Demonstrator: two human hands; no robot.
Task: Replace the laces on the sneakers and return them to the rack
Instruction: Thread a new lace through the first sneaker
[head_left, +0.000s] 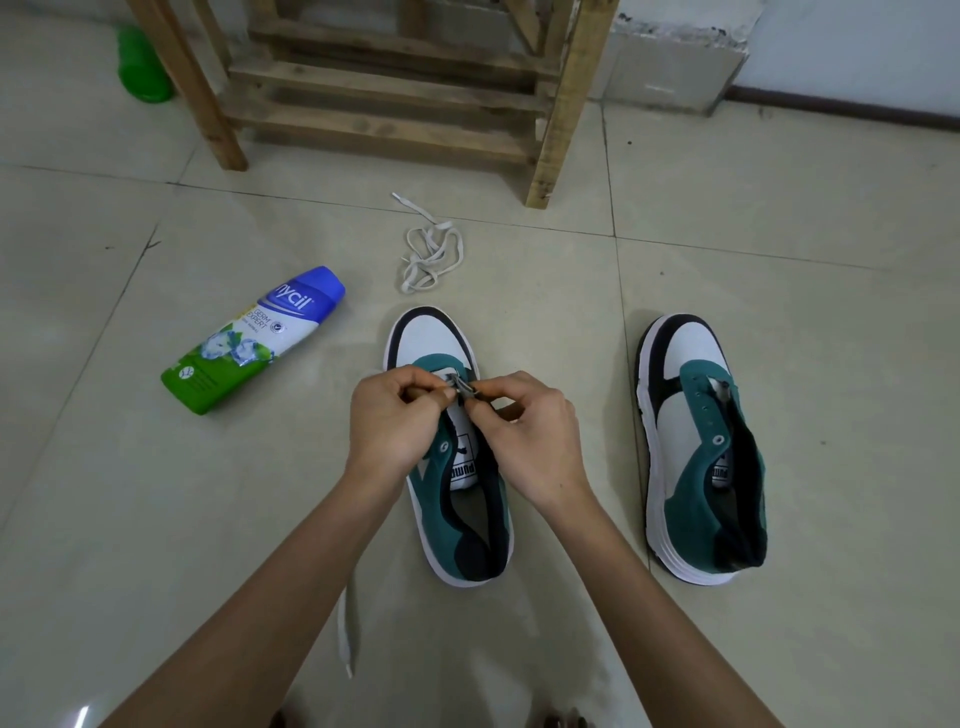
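Two green, white and black sneakers stand on the tiled floor with toes pointing away from me. Over the lower eyelets of the left sneaker (451, 519), my left hand (395, 421) and my right hand (530, 431) both pinch a white lace (464, 387). The lace's tail (347, 629) trails down past my left forearm onto the floor. The right sneaker (698, 447) has bare eyelets and no lace. A second white lace (428, 254) lies bunched on the floor beyond the left sneaker's toe.
A wooden slatted rack (384, 98) stands at the back, its legs on the floor. A powder bottle with a blue cap (254, 340) lies on its side at the left. A green object (143, 65) sits far left by the rack.
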